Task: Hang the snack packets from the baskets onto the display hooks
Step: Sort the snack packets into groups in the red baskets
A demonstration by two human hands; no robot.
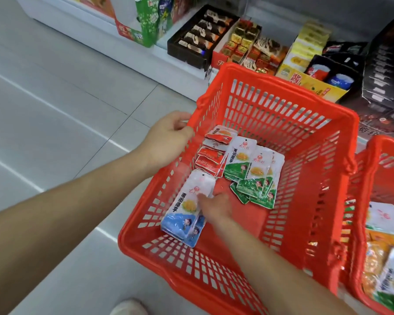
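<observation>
Right hand (215,206) on basket's (282,87) blue packets (187,212)

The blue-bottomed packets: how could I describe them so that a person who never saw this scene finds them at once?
Find the big red basket on the floor in front of the shelf. Inside it, at the near left corner, lies a small stack of blue-bottomed packets, with the right hand on it. The neighbouring packets have green or red bottoms; only these are blue.
</observation>
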